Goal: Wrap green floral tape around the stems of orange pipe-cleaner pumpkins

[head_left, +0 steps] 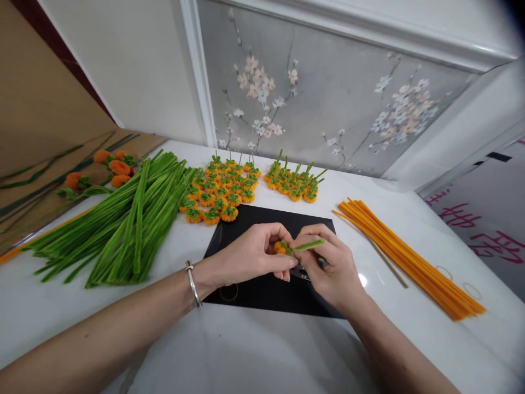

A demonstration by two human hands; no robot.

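Note:
My left hand (pixel 264 251), a silver bangle at its wrist, pinches a small orange pipe-cleaner pumpkin (pixel 280 248) with green on its top. From the pumpkin a green pipe-cleaner stem (pixel 310 245) sticks out to the right. The fingers of my right hand (pixel 330 262) are closed at the base of this stem, close against my left fingertips. Both hands are over a black mat (pixel 254 298). Under them shows part of a dark, shiny tool (pixel 301 272), mostly hidden, so I cannot tell its kind.
Green pipe cleaners (pixel 135 224) lie heaped at left, beside orange flowers (pixel 118 168). Finished-looking pumpkins stand in two groups, a larger cluster (pixel 221 189) and a smaller one (pixel 296 183). At right are orange pipe cleaners (pixel 410 257) and a thin stick (pixel 388 262). A panelled wall (pixel 328 82) rises behind.

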